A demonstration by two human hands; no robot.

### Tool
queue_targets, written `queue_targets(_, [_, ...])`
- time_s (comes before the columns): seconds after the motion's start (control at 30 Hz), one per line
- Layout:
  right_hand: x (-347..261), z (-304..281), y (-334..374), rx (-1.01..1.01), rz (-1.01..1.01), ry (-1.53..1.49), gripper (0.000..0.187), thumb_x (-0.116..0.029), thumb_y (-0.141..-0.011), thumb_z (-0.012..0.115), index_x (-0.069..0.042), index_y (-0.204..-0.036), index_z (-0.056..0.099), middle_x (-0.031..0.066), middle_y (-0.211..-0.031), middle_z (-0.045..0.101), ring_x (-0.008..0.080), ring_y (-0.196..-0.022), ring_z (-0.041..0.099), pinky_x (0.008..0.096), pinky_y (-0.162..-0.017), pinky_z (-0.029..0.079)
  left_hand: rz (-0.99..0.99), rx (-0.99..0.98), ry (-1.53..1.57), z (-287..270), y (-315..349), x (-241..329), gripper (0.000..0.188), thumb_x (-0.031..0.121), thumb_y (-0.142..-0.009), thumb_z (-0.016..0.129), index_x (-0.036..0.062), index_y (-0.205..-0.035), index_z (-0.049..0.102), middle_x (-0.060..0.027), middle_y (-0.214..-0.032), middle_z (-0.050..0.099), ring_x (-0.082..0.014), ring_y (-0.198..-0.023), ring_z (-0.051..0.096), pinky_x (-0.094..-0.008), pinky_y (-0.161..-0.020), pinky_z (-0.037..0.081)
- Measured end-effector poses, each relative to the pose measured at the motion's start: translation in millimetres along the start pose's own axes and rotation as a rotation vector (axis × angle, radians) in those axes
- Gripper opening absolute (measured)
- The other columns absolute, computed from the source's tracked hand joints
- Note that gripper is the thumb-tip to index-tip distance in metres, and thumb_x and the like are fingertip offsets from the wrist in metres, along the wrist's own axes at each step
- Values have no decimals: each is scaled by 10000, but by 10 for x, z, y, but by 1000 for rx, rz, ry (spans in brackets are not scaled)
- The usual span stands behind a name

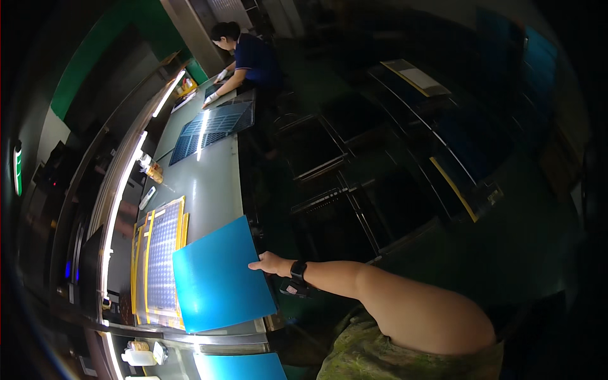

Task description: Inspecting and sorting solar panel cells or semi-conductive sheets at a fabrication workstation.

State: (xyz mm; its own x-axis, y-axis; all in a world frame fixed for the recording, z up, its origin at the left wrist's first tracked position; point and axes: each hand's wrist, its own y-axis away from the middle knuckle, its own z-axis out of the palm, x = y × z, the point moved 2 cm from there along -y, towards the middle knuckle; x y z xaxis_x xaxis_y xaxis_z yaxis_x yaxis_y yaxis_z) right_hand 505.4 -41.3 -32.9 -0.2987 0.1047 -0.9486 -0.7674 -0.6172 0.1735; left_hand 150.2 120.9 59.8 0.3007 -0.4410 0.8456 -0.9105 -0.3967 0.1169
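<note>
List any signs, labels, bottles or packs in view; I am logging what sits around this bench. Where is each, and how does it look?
Wall sign: far left wall, small upright rectangle, lit green and white.
Bottle: back edge of the grey bench, yellow-orange wrap, lying tilted.
White container: lower shelf at bottom left, squat.
Yellow-edged placard: on a dark rack, upper right, pale rectangle.
No screen shows.

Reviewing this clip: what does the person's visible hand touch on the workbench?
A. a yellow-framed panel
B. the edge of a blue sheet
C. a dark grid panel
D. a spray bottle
B: the right hand grips the right edge of the blue sheet, which overlaps the yellow-framed panel on the workbench.
</note>
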Motion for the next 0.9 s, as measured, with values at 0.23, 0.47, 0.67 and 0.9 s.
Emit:
queue_targets(0.23, [-335,-197,569,-143,215,-491,299,-118,-845,601,15,-1112,578,99,-1053,612,199,-971,590,338,-843,477,-6,105,666,-210,-13,175,869,520,-794,609,49,-1431,251,-223,-1459,254,-402,-1346,226,-565,-1052,247])
queue_targets(0.47, [-1835,47,863,-317,-490,272,303,-20,-866,532,11,-1164,577,131,-1056,633,225,-963,602,319,-839,476,-4,209,1332,-293,47,407,905,592,-791,581,74,-1448,236,-207,-1488,208,-396,-1372,172,-600,-1057,209])
queue_targets(0.67, [-1399,610,955,-381,-1210,909,513,66,-777,546,-140,-1246,574,159,-1331,485,331,-1285,402,475,-1079,305,10,246,1914,264,-246,1260,931,628,-801,557,42,-1445,228,-194,-1499,197,-368,-1385,155,-587,-1096,132])
queue_targets(0.9, [-400,700,1340,-875,-970,1150,591,-416,-767,679,-5,-1165,530,240,-1333,441,431,-1299,334,547,-1082,241,-76,262,2029,949,-688,336,785,603,-822,538,137,-1417,328,-138,-1484,259,-308,-1360,227,-532,-1104,156])
